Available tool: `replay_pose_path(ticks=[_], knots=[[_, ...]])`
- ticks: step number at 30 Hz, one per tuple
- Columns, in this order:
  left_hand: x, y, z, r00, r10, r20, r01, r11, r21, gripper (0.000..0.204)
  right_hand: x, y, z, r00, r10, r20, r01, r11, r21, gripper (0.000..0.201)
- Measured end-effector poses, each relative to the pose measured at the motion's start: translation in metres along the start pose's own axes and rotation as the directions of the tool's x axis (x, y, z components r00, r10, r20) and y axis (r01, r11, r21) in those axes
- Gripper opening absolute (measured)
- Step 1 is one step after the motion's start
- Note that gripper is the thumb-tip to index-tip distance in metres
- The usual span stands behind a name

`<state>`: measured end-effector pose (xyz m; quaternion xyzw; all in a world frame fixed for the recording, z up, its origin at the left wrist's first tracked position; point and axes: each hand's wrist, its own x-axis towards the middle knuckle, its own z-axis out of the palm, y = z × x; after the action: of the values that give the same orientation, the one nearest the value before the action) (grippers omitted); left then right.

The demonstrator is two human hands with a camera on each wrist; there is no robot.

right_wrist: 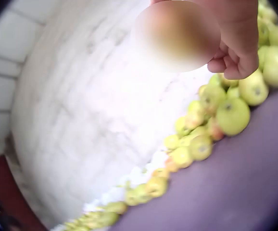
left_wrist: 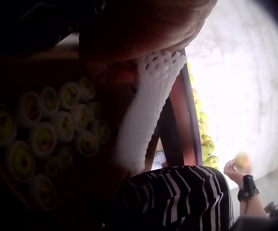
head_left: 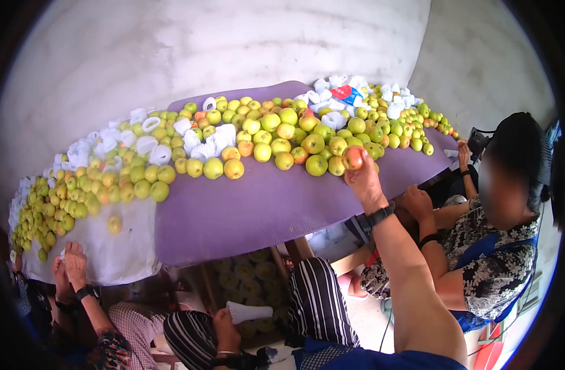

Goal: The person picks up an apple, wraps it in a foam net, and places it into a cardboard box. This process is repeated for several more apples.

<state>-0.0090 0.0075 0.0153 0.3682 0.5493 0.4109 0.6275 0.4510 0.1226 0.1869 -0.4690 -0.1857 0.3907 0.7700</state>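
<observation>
My right hand (head_left: 364, 184) grips a red-and-green apple (head_left: 353, 157), raised over the near edge of the apple pile (head_left: 282, 132). The right wrist view shows that apple (right_wrist: 177, 33) blurred, with the hand's lower fingers (right_wrist: 233, 65) curled. Down by my striped lap, my left hand (head_left: 227, 330) holds a white foam net sleeve (head_left: 250, 312) by one end. Seen from the left wrist, the sleeve (left_wrist: 148, 108) hangs slack from the hand (left_wrist: 148, 31), with its mesh stretched wider near the fingers. Beside it sits a box of foam-netted apples (left_wrist: 43, 139) in shadow.
A purple mat (head_left: 245, 213) covers the table under the apples. Loose foam nets (head_left: 211, 142) lie among them, with a plastic bag (head_left: 347, 94) at the back. A person in a floral top (head_left: 498, 277) sits at right; another person's hands (head_left: 71, 268) work at left.
</observation>
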Motion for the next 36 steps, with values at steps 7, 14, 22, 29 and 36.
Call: replay_pose_path(ticks=[7,14,22,29,36], knots=[[-0.003,-0.003,-0.009,0.999,-0.005,0.035,0.007,0.998,-0.057,0.015,-0.132,0.020,0.054,0.756,0.323,0.570,-0.577,0.739,0.347,0.070],[-0.014,0.009,-0.007,0.975,-0.214,-0.050,0.189,0.933,-0.306,0.011,-0.210,0.061,0.082,0.604,0.366,0.708,-0.747,0.571,0.341,0.071],[-0.019,0.003,-0.009,0.983,-0.171,-0.070,0.134,0.922,-0.363,0.006,-0.254,0.083,0.088,0.594,0.315,0.740,-0.705,0.647,0.290,0.059],[-0.022,0.008,-0.003,0.980,-0.185,-0.069,0.152,0.930,-0.335,0.006,-0.274,0.097,0.082,0.736,0.209,0.644,-0.124,0.977,-0.175,0.064],[-0.019,0.001,-0.003,0.980,-0.184,-0.076,0.164,0.962,-0.217,0.009,-0.273,0.105,0.074,0.665,0.414,0.622,-0.510,0.860,-0.028,0.069]])
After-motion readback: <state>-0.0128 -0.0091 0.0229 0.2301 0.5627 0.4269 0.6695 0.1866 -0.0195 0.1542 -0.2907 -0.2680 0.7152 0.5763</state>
